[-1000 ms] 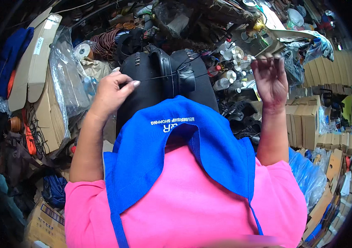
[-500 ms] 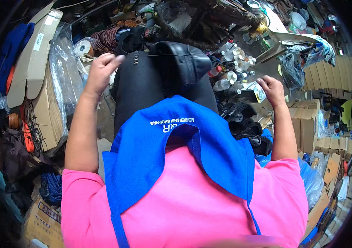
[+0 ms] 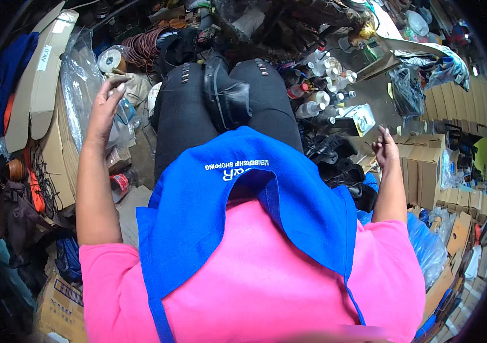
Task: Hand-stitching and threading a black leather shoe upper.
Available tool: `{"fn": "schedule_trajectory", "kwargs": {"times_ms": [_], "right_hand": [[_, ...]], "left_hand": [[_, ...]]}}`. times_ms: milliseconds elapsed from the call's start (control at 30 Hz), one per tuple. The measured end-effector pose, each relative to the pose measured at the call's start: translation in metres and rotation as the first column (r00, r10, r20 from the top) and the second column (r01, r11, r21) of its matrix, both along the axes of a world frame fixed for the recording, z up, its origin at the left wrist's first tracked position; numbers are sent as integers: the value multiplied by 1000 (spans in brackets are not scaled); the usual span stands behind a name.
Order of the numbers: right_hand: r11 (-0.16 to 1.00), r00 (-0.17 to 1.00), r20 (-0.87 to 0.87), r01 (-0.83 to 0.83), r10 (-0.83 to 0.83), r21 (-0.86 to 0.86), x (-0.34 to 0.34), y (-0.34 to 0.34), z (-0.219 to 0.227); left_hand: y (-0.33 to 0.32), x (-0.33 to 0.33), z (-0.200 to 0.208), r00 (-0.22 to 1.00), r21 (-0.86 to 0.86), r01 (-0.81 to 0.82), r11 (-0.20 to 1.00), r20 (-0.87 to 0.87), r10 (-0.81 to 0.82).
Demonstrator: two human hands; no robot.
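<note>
A black shoe stands between my thighs, its surface partly blurred by motion. My left hand is raised to the left of my knee, fingers bent and closed near the thumb. The dark thread that ran from it shortly before does not show clearly now. Far out to the right, my right hand is held up with its fingers curled. Whatever it pinches is too small to make out. Both hands are well apart from the shoe.
Several plastic bottles and a small box stand right of my knee. Black shoes lie below them. Cardboard sheets lean at left, near a white spool and coiled brown cord. Cardboard boxes stand at right.
My left hand has moved outward to the left, and my right hand outward and lower. The shoe has turned and settled between my thighs. The thread seen stretched near the left hand no longer shows.
</note>
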State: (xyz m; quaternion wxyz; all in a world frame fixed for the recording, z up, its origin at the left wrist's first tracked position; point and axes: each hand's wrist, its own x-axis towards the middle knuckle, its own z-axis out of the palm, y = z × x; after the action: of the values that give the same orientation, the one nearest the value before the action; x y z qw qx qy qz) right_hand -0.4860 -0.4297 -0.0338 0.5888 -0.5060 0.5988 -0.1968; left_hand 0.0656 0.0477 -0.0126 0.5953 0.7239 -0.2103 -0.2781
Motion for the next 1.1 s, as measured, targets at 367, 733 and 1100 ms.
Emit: {"fn": "schedule_trajectory", "kwargs": {"times_ms": [367, 733, 1100], "right_hand": [[552, 748, -418, -663, 516, -505, 199, 139, 63], [269, 506, -427, -822, 749, -502, 295, 207, 43], [268, 507, -392, -810, 768, -522, 296, 203, 37]], "left_hand": [[-40, -71, 37, 758, 155, 113, 981, 625, -186], [-78, -90, 31, 592, 135, 184, 974, 775, -219], [-89, -91, 27, 497, 168, 242, 956, 825, -270]]}}
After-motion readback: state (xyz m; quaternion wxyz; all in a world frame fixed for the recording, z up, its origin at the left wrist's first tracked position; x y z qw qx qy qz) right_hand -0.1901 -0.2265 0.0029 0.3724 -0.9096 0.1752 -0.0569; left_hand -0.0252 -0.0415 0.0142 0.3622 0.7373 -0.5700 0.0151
